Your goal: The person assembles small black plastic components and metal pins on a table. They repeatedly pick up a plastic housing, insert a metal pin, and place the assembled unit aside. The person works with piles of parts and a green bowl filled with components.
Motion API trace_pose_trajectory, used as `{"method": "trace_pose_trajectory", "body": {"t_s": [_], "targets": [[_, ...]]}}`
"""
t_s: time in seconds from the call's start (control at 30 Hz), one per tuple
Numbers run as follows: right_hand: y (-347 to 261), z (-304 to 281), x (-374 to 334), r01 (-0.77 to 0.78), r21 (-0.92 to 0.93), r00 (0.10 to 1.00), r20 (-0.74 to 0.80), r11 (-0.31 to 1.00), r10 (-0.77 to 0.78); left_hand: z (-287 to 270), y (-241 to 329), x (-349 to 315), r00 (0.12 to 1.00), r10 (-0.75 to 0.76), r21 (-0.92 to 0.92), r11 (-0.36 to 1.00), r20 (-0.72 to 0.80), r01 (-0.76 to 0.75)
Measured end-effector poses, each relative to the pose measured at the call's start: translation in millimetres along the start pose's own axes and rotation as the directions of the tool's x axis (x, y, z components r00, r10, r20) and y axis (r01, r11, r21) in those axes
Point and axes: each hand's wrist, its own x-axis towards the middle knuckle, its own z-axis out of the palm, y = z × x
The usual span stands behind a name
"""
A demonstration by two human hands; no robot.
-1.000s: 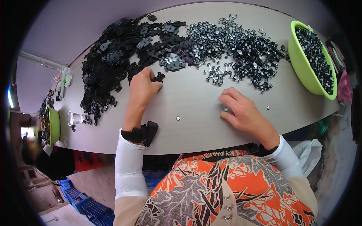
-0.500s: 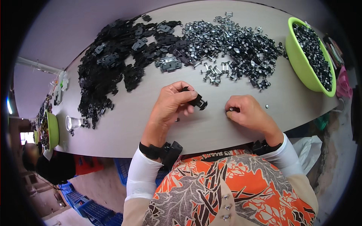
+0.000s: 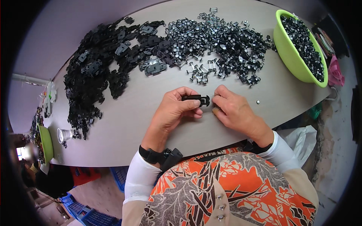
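My left hand (image 3: 177,105) is closed on a black plastic toy car chassis (image 3: 203,100), whose cut-out end points right. Close beside that end, my right hand (image 3: 234,109) is closed in a pinch with a wheel axle between its fingers; most of the axle is hidden. A small gap separates the right fingertips from the chassis. Beyond my hands lies a pile of metal axles with small black wheels (image 3: 211,41). To its left spreads a large heap of black chassis (image 3: 90,71), with some grey ones (image 3: 154,67) at its near edge.
A green basin (image 3: 292,52) full of wheel axles stands at the far right. One loose wheel (image 3: 258,101) lies right of my right hand. A clear cup (image 3: 65,135) lies tipped at left, near another green basin (image 3: 46,143) and a person (image 3: 54,177).
My right hand has come left and turned, up close to the chassis. The chassis in my left hand has levelled out. The view has shifted slightly.
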Motion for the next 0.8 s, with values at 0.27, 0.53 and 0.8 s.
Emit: {"method": "trace_pose_trajectory", "body": {"t_s": [0.27, 0.53, 0.8], "targets": [[-4, -9, 3, 0.055, 0.146, 0.982, -0.185, 0.988, -0.027, -3, -5, 3, 0.996, -0.001, -0.001, 1.000, 0.095, 0.001], [-9, 3, 9, 0.241, 0.090, 0.939, -0.274, 0.966, -0.208, 6, -11, 1, 0.989, -0.019, -0.147, 0.988, 0.149, 0.041], [1, 5, -7, 0.300, 0.164, 0.922, -0.304, 0.940, -0.242, 13, -14, -5, 0.984, -0.044, -0.139, 0.988, 0.172, 0.068]]}}
